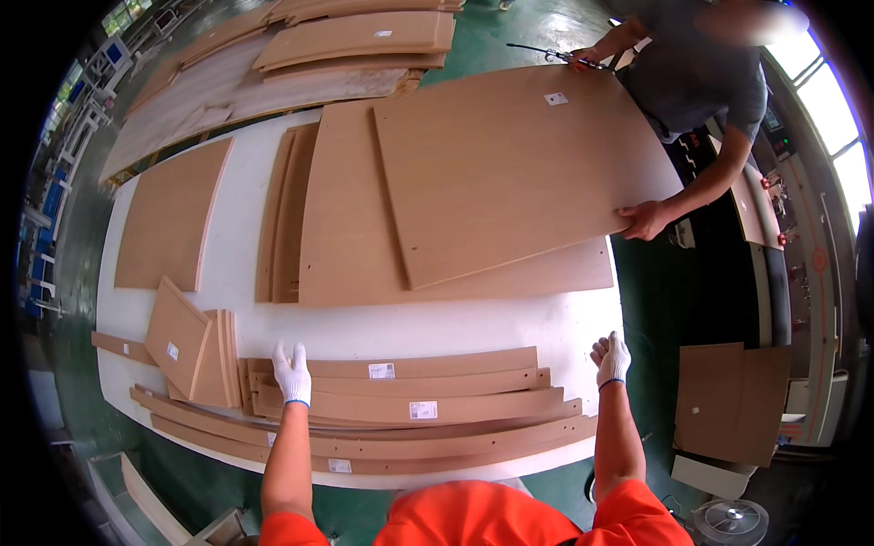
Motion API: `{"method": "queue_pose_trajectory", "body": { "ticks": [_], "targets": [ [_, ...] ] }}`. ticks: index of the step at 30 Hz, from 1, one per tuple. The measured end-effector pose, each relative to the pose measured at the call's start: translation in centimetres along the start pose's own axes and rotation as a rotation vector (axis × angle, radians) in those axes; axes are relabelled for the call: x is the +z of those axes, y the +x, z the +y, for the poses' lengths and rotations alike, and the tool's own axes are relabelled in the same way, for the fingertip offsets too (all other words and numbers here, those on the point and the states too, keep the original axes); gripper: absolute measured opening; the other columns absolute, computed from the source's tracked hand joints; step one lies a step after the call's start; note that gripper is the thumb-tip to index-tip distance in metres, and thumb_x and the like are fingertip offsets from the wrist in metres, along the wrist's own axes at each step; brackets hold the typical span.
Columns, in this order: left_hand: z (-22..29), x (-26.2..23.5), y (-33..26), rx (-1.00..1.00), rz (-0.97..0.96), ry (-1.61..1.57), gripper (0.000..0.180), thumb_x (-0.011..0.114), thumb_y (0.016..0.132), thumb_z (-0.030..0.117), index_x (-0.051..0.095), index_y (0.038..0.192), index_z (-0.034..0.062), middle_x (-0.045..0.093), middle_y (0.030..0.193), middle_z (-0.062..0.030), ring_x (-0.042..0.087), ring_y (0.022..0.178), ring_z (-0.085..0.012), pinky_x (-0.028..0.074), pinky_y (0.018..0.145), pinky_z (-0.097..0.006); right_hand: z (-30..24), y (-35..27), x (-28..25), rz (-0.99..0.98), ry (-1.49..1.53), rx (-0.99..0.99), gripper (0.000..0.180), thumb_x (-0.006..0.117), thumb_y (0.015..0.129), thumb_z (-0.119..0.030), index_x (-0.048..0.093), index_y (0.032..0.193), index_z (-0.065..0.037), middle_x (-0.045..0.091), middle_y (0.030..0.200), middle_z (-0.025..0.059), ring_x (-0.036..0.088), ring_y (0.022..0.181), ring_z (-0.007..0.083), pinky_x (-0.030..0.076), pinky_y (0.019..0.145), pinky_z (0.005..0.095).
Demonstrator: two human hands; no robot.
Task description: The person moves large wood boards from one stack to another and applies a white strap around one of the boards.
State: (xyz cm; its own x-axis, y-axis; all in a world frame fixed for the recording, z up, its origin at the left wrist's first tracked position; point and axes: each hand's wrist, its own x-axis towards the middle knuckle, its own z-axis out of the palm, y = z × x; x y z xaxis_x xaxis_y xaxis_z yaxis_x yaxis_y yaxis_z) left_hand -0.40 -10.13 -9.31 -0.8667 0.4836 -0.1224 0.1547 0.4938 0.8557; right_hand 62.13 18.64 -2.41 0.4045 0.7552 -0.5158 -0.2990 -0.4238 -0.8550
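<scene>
My left hand, white knit glove, lies flat with fingers extended and held close together, palm down on the left end of the near stack of long narrow strips. It grips nothing, just rests on top. My right hand, same kind of glove, is loosely curled, fingers half bent, at the right end of that stack near the table's right edge; I cannot tell whether it touches a strip or hangs just over it. It holds nothing that I can see.

The strips are tan wood-grain boards, piled lengthwise across the near side of the white table, several carrying small white labels. Just left of my left hand lie a few short panels, one tilted over the others.

Farther out, at the table's middle, a large panel lies skewed on top of another big board. Left of those sits a stack of narrower boards, and further left a single flat panel.

At far right another person in a grey shirt presses one bare hand on the large panel's right edge; the other hand holds a thin dark tool at its far corner.

More board piles lie on the green floor beyond the table. A brown cardboard sheet sits low at right.
</scene>
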Motion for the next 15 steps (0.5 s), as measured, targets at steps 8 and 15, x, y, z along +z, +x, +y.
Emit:
{"method": "queue_pose_trajectory", "body": {
  "ticks": [8,15],
  "targets": [
    [3.4,1.6,11.9,0.07,-0.02,-0.02,0.077,0.057,0.102,0.05,0.041,0.148,-0.0088,0.044,0.154,-0.0257,0.04,0.145,-0.0335,0.031,0.119,-0.039,-1.5,5.4,3.8,0.222,-0.309,-0.411,0.05,0.058,0.103,-0.043,0.056,0.132,-0.002,0.063,0.106,0.0079,0.061,0.092,0.0162,0.053,0.077,0.0336],
    [11.3,5.0,17.2,-0.035,-0.402,0.138,0.076,0.054,0.102,0.053,0.049,0.143,-0.0097,0.052,0.149,-0.0218,0.046,0.141,-0.0299,0.034,0.117,-0.037,-5.7,6.8,10.1,0.129,-0.715,-0.491,0.073,0.062,0.098,-0.045,0.046,0.146,0.007,0.054,0.146,0.0242,0.053,0.134,0.0337,0.039,0.113,0.0372]
  ]
}}
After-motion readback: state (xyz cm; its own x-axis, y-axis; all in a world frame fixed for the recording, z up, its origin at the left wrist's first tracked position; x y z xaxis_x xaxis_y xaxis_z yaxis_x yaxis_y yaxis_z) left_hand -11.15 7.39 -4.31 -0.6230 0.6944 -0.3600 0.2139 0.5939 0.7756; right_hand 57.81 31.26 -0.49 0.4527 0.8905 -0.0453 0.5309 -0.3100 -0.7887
